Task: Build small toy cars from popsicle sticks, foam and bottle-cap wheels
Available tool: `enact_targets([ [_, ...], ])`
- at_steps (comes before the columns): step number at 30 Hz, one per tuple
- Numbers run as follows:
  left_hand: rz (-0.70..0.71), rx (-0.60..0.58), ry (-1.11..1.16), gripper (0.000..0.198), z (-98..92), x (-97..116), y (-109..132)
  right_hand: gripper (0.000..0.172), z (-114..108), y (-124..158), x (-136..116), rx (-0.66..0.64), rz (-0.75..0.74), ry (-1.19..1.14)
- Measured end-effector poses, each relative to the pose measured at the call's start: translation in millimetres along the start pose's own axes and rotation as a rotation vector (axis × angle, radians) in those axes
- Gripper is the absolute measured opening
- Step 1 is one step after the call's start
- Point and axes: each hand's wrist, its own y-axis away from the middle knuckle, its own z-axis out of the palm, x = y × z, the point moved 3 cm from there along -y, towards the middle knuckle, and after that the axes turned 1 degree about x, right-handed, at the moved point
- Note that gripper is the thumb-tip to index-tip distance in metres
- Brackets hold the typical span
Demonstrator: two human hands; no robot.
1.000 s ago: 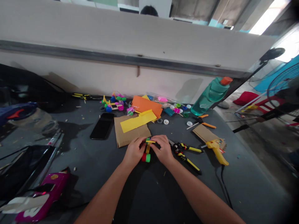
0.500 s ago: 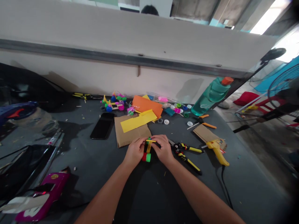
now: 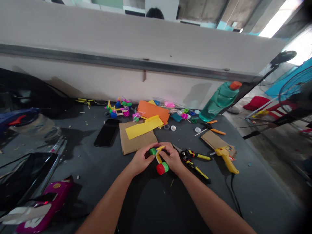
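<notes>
My left hand (image 3: 140, 161) and my right hand (image 3: 171, 157) hold between them a small toy car (image 3: 159, 159) made of coloured bottle caps and yellow strips. Its red and green caps (image 3: 162, 168) point toward me, and a darker green cap (image 3: 153, 151) sits at my left fingertips. The right thumb and fingers pinch the yellow part, while the left fingers close on the far end; some of it is hidden behind them. Just right of my right hand lie yellow-and-black pliers (image 3: 195, 159). A cardboard sheet (image 3: 126, 144) lies beyond my left hand, with yellow paper (image 3: 143, 127) on it.
A phone (image 3: 107, 132) lies left of the cardboard. Similar small toys (image 3: 119, 109), orange paper (image 3: 156, 111) and loose caps are along the back panel. On the right are a glue gun (image 3: 226, 157), orange-handled pliers (image 3: 214, 126) and a green bottle (image 3: 219, 100). A magenta box (image 3: 52, 201) stands front left.
The toy car has been turned in my hands: its red cap now faces me, to the right of where it was. My left thumb has shifted; both hands keep their hold.
</notes>
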Motion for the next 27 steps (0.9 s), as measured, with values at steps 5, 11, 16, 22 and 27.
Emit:
enact_targets([
  [5,0.016,0.08,-0.166,0.042,-9.2,-9.6,0.0,0.017,-1.4,0.6,12.8,0.085,0.217,-0.127],
  [11,0.021,0.178,-0.342,0.035,-15.7,-16.3,-0.1,0.021,0.5,2.6,-3.3,0.028,-0.054,0.287],
  [16,0.036,0.12,-0.397,0.032,-11.1,-13.3,0.9,0.012,8.3,1.2,-7.3,-0.073,-0.178,0.491],
  [22,0.057,0.077,-0.463,0.032,-10.4,-10.8,2.3,0.003,10.3,-0.5,1.1,-0.084,-0.12,0.553],
  [27,0.026,0.103,-0.494,0.031,-9.4,-10.0,2.5,0.004,10.4,-1.2,0.8,-0.076,-0.102,0.576],
])
